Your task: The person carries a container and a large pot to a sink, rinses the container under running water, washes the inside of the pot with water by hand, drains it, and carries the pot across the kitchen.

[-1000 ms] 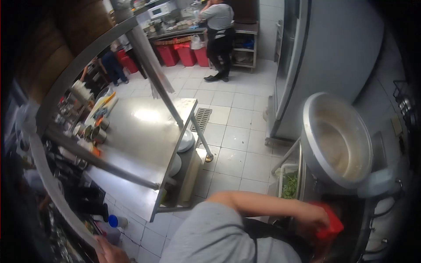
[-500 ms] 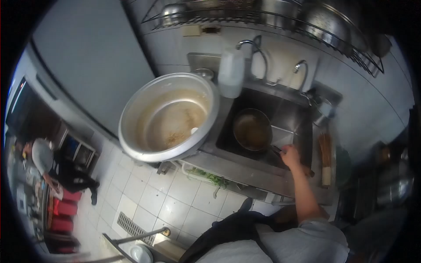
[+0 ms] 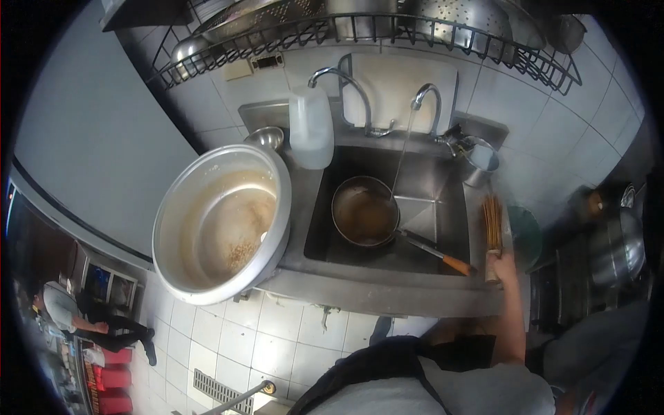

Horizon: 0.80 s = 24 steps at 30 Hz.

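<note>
Brush (image 3: 492,213) — on the ledge at the right of the sink, bristles toward the wall. Right hand (image 3: 501,265) at the pale handle, fingers wrapped round it. Left hand: out of view, its grip not to be made out.

Cabinet (image 3: 90,152): grey, tall, left of the counter.

Counter (image 3: 387,294): steel, against a tiled wall.

Co-worker (image 3: 59,308): grey top, dark trousers, far left, near red bins (image 3: 114,378), well apart from the sink.

Rack (image 3: 546,72): black wire, on the wall above, loaded with metal pots and perforated strainers.

Tub (image 3: 207,207): large, pale metal, tilted, left of the sink; brown residue and crumbs inside.

Sink (image 3: 446,183): one deep basin set into the counter.

Board (image 3: 387,79): white, upright against the wall, behind the taps.

Pan (image 3: 365,213): in the sink's left half, brownish inside; its orange-ended handle reaches the right front rim.

Jug (image 3: 311,135): translucent, upright, behind the sink's left corner.

Taps, two: the left (image 3: 364,104) dry; the right (image 3: 438,107) running — a thin stream falling at the pan's right edge.

Cup (image 3: 477,173): metal, at the sink's back right corner.

Bowl (image 3: 270,138): small, metal, between tub and jug.
</note>
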Tool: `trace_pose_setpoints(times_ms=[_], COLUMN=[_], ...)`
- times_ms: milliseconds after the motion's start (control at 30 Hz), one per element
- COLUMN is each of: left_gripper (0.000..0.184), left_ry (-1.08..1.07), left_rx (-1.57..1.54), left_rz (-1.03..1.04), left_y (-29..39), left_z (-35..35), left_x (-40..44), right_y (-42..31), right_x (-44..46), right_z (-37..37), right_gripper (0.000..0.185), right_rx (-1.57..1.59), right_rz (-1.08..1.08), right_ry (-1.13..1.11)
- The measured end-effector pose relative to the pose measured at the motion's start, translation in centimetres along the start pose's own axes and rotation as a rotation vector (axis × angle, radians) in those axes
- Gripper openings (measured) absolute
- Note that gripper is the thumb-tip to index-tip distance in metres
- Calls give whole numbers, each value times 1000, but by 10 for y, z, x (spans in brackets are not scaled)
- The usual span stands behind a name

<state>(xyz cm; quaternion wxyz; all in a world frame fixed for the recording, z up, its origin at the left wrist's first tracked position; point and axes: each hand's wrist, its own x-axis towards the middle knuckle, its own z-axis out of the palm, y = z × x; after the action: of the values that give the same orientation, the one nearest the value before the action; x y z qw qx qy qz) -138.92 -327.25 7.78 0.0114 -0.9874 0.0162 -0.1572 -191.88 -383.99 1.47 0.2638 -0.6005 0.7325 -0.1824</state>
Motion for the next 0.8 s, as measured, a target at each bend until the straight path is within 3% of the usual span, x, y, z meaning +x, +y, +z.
trace_pose_setpoints(times_ms=[33,67,167,200,267,367,433,500,567,600,667,700,733,800], left_gripper=[63,63,61,60,63,67,68,67,74,66,52,58,64,66], left_ry=[18,-145,-23,0,-314,-350,-370,-422,-454,-394,-248,-360,-471,-514], left_rx=[-84,-80,-373,-382,-367,-585,-622,-637,-735,-830,-1015,-1147,-1278,-1488], left_rz=[90,-26,302,396,256,288,287,169,24,-20,-116,-96,-70,-152], left_y=[37,78,112,122,174,176,178,185,194,199,203,202,200,201], left_z=[-15,-31,4,10,-36,2,10,-1,-29,-29,-9,-13,-16,10], left_x=[5,11,22,25,17,13,13,18,24,32,58,74,93,141], right_y=[-6,-13,-77,-98,-128,-154,-161,-163,-181,-188,-215,-229,-252,-325], right_x=[4,5,-8,-9,0,30,51,62,55,53,45,36,24,-13], right_z=[-3,-6,-7,-2,32,126,200,266,271,281,286,284,273,220], right_gripper=[46,43,34,30,30,29,35,46,54,56,56,56,57,58], right_rx=[241,493,1117,1055,1018,973,925,813,530,388,98,-42,-44,306], right_rz=[-43,41,200,162,228,296,288,279,224,147,-141,-288,-373,-414], right_ry=[-32,-102,-309,-424,-666,-865,-914,-710,-754,-785,-692,-635,-562,-683])
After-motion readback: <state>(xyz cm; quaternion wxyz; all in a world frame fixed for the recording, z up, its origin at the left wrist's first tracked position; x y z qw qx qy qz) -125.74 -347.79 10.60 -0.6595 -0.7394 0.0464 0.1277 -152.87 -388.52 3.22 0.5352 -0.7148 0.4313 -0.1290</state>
